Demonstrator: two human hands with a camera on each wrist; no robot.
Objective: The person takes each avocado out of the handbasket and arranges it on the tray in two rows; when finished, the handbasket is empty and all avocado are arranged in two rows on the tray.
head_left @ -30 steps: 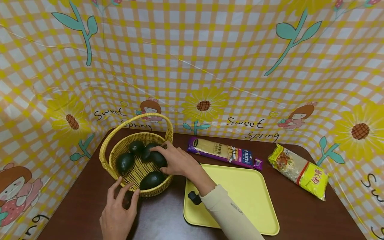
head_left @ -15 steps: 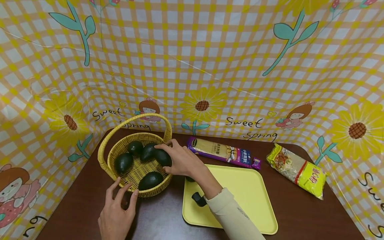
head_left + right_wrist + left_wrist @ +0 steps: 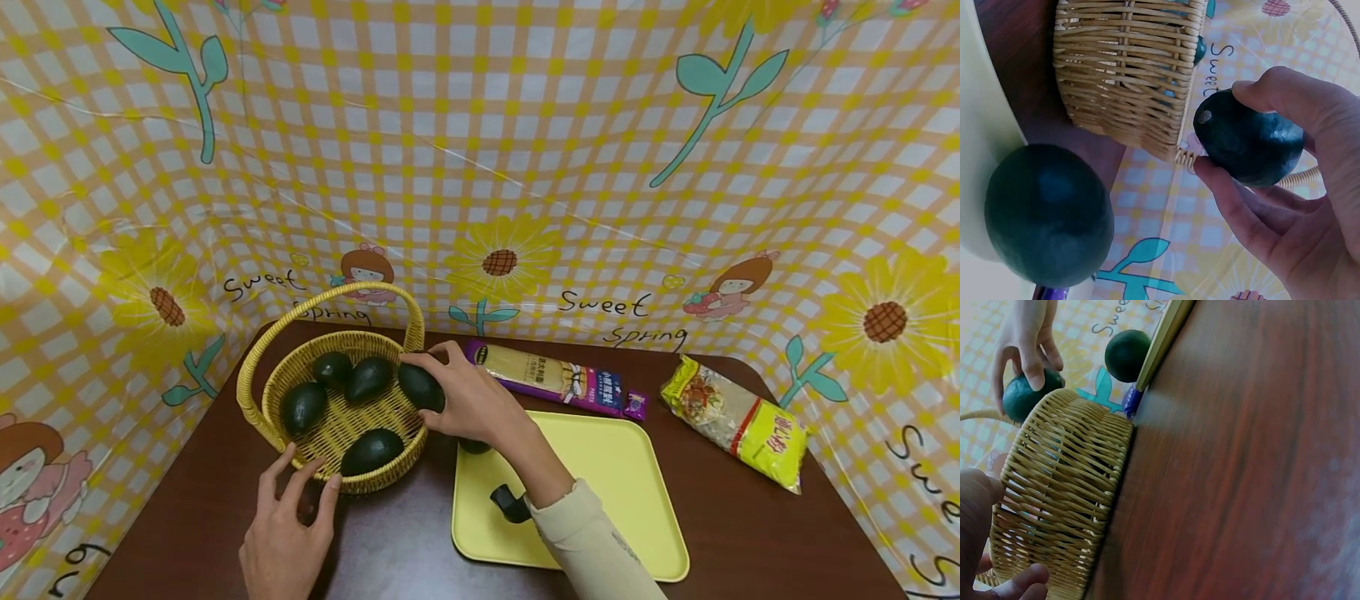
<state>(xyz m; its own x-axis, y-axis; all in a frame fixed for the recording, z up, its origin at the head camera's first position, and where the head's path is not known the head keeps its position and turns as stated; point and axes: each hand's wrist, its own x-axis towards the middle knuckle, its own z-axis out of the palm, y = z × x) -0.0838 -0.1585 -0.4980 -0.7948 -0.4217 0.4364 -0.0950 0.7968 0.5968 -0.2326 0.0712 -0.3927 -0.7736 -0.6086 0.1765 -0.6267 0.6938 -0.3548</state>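
My right hand [image 3: 472, 392] grips a dark green avocado [image 3: 420, 388] between thumb and fingers, at the right rim of a yellow wicker basket [image 3: 382, 482]. The right wrist view shows this avocado [image 3: 1250, 137] with its stem end facing the basket wall. Several more avocados lie in the basket, one of them an avocado [image 3: 372, 452] by the near rim. My left hand [image 3: 288, 525] holds the basket's near rim with spread, bent fingers. Another avocado [image 3: 1050, 215] sits at the edge of the yellow tray [image 3: 600, 467], mostly hidden behind my right hand in the head view.
Behind the tray lies a purple pasta packet [image 3: 547, 375]. A yellow noodle bag [image 3: 738, 423] is at the right. The basket's tall handle [image 3: 330, 296] arches over it. A checked cloth [image 3: 480, 125] hangs around the dark wooden table [image 3: 397, 550].
My right hand has moved the gripped avocado rightward from inside the basket to its right rim. The left hand stays at the near rim.
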